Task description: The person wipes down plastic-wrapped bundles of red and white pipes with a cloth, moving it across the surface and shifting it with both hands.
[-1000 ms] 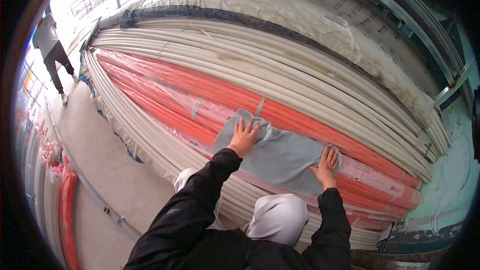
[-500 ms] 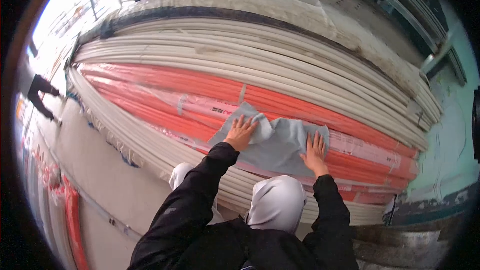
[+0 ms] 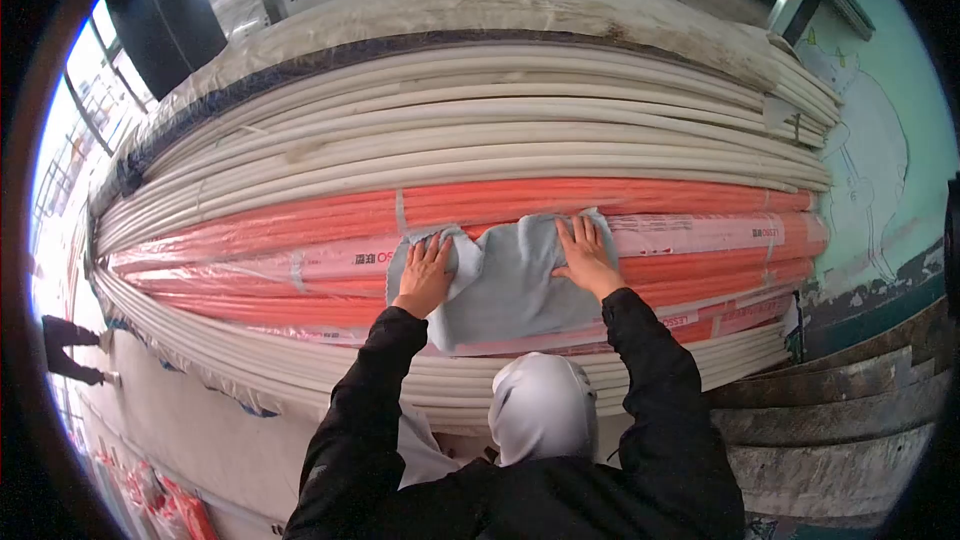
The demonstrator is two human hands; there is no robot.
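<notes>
A grey cloth (image 3: pixel 510 290) lies spread over bundles of red pipes (image 3: pixel 480 200) wrapped in clear plastic. On the cloth's left part, my left hand (image 3: pixel 426 275) rests flat with its fingers apart. The cloth is folded over beside that hand. My right hand (image 3: pixel 588 258) presses on the cloth's upper right part, fingers spread and thumb pointing left. Neither hand is closed around anything. Printed labels show through the plastic on both sides of the cloth.
White pipes (image 3: pixel 480 130) lie in long stacks behind the red ones, with more white pipes (image 3: pixel 250 335) in front. Steps (image 3: pixel 830 410) rise at the right beside a green wall (image 3: pixel 870 150). A person's dark-trousered legs (image 3: pixel 65 350) stand at the far left.
My view has turned, so the pipes lie more level. Both hands stay spread on the cloth, which looks flatter between them.
</notes>
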